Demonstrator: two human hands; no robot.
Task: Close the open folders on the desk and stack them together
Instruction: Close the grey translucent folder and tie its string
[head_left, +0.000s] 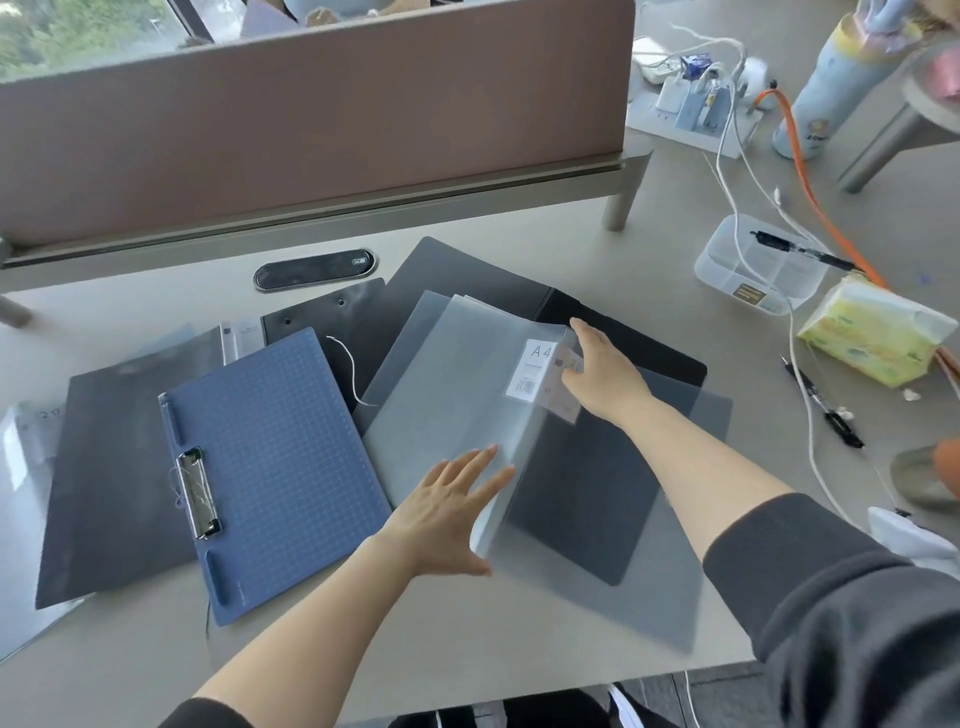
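Observation:
A translucent grey folder (457, 384) with a white A4 label lies mid-desk, its right cover lifted and blurred. My right hand (605, 371) holds that cover's upper edge by the label. My left hand (452, 512) is flat against the cover's lower edge, fingers spread. Under it lies an open black folder (639, 343). To the left a blue clipboard folder (270, 457) with a metal clip lies open on a dark grey folder (109, 467). Another black folder (322, 312) with two holes sits behind.
A brown partition (311, 114) stands along the desk's back. At the right are a clear plastic box (748, 265) with a pen, a tissue pack (872, 332), white and orange cables, a pen (826, 405), a blue bottle (826, 83). A cable grommet (314, 269) sits behind the folders.

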